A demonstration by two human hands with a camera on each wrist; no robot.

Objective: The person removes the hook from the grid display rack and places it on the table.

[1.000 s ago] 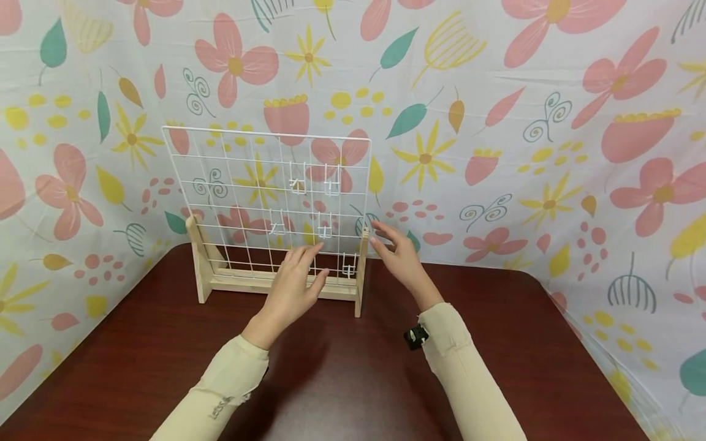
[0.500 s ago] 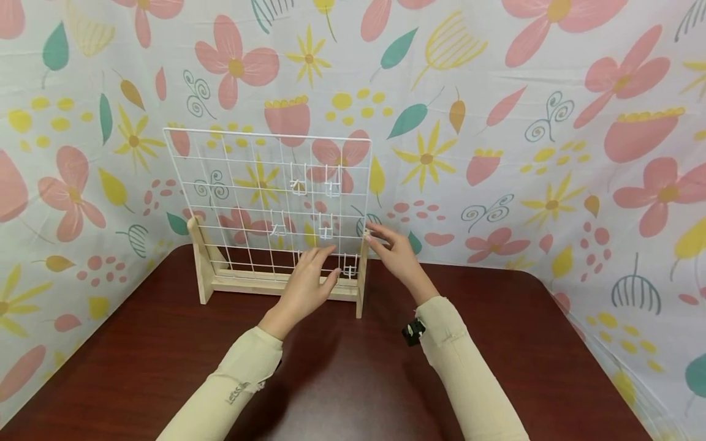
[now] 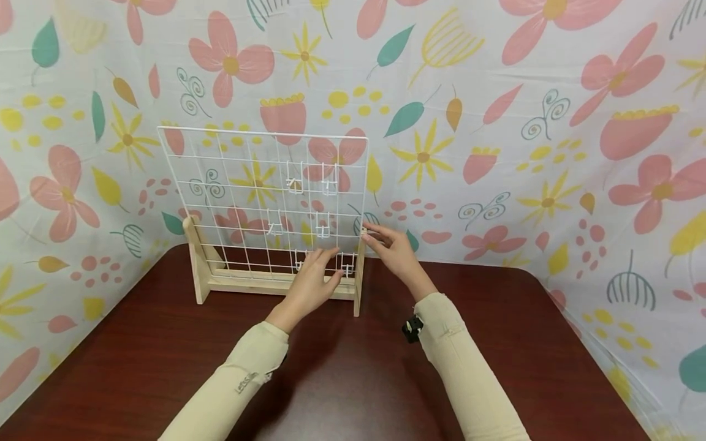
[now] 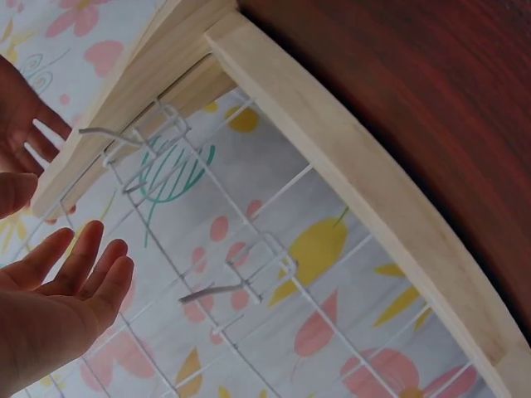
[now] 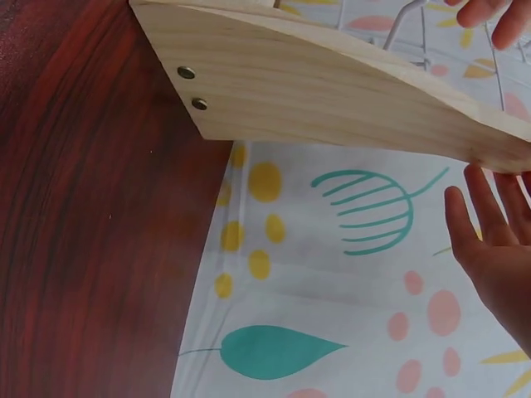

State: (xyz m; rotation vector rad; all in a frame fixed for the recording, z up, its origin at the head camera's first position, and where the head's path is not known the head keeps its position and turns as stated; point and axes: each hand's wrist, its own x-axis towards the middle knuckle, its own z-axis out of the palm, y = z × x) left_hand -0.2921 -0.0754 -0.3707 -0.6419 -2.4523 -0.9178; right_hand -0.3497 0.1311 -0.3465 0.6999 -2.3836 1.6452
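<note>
A white wire grid rack stands on the table in a pale wooden base, tilted back. Several white wire hooks hang on its right half. My right hand holds the top of the right wooden upright, thumb at its front; in the right wrist view, fingers reach behind its edge. My left hand is in front of the lower right of the grid, fingers spread and holding nothing. In the left wrist view, its fingertips are beside the wires, near two hooks.
The dark red wooden table spreads in front of and beside the rack. A floral cloth hangs close behind it and along both sides. A small black device sits at my right cuff.
My right hand has moved left from beside the right upright onto its top. My left hand has shifted to the right and lower across the grid, uncovering a low hook.
</note>
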